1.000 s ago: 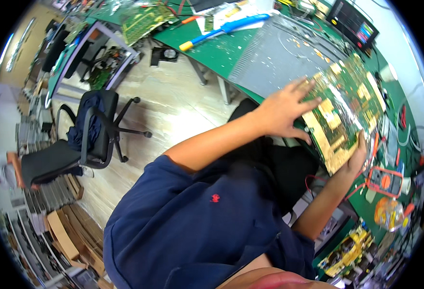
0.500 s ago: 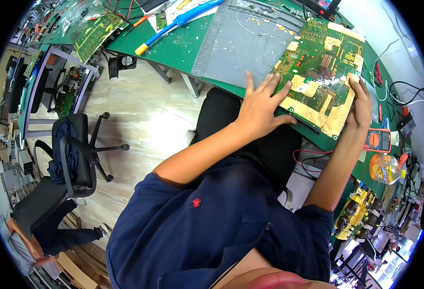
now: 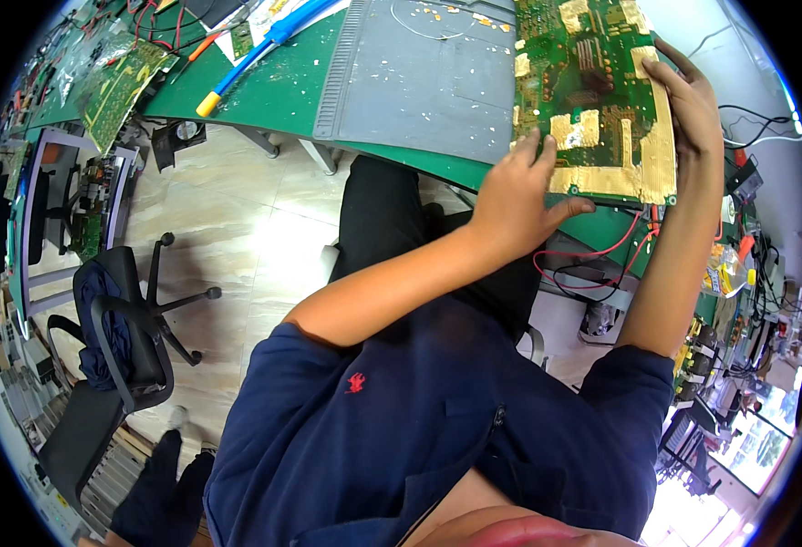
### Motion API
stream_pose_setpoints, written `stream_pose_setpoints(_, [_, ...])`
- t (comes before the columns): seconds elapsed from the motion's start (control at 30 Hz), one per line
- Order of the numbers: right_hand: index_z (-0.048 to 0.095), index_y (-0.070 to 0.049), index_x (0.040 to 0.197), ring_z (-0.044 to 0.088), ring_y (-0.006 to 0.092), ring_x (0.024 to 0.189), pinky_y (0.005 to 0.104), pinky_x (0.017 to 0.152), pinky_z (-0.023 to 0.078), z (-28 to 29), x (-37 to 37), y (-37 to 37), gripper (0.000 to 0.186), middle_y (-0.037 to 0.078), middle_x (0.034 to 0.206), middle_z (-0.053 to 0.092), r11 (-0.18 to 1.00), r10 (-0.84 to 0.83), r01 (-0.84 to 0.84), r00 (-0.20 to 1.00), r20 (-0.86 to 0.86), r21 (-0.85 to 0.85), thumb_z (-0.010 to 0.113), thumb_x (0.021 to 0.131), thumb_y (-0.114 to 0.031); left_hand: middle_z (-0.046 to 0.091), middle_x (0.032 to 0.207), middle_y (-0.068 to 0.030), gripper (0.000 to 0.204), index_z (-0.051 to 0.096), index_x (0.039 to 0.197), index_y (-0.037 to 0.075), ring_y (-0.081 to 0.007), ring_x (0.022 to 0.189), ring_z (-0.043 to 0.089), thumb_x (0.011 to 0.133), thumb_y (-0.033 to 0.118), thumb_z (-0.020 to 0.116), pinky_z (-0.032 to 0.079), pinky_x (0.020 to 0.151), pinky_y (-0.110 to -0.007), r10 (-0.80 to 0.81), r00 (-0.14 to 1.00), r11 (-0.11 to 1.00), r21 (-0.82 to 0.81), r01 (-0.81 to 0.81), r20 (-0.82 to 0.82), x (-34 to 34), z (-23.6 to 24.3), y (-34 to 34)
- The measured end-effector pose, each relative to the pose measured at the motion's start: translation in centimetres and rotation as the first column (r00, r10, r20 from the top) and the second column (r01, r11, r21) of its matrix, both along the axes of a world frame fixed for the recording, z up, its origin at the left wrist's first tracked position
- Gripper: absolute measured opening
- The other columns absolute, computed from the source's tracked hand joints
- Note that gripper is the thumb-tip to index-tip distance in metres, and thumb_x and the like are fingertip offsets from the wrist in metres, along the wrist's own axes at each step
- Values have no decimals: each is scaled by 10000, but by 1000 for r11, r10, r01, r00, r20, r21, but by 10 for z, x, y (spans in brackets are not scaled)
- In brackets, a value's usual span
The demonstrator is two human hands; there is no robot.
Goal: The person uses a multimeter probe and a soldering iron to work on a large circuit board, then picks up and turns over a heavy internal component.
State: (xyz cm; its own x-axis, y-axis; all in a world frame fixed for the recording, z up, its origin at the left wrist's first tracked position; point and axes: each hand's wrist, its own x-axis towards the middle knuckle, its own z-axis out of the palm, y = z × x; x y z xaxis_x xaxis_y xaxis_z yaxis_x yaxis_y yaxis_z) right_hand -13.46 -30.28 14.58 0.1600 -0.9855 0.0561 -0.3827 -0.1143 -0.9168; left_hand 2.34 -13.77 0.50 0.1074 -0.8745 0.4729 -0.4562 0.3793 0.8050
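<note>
A large green circuit board (image 3: 609, 109), with patches of gold-coloured tape along its edges and over parts of its face, is held tilted above the right side of the workbench. My right hand (image 3: 693, 114) grips its right edge, with fingertips over the taped border. At the near left corner, my left hand (image 3: 515, 196) has its fingers on the board's face and its thumb along the near edge. Part of each hand's hold is hidden by the board.
A grey work mat (image 3: 419, 87) with scattered flakes lies left of the board. Beyond it rests a long blue tool with a yellow end (image 3: 269, 46). Another green board (image 3: 123, 91) overhangs the bench at far left. Red and black leads (image 3: 592, 284) hang below the right side. An office chair (image 3: 127, 319) and a person's legs (image 3: 168, 483) are at left.
My view has turned, so the bench and chair appear farther left. The board has rotated and is more upright in the picture. Both hands remain on it. The other person's legs have shifted.
</note>
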Motion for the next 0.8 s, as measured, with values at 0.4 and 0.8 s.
stream_pose_setpoints(0.4, [474,91,1289,681,183,789,272,676,555,0,4,10,529,189,992,670,998,-3,1,999,-32,-58,654,831,-103,321,1405,-368,874,363,1360,-112,-481,1367,244,903,633,400,112,1092,-637,110,728,919,209,-334,677,47,-13,-46])
stream_pose_setpoints(0.8, [484,79,1295,671,180,793,275,668,540,2,17,15,519,195,990,663,998,-30,28,999,-22,-52,630,856,-156,179,1471,-347,939,202,1454,-33,-488,1369,211,775,332,739,260,1112,-481,-346,936,936,-41,349,69,21,-5,11])
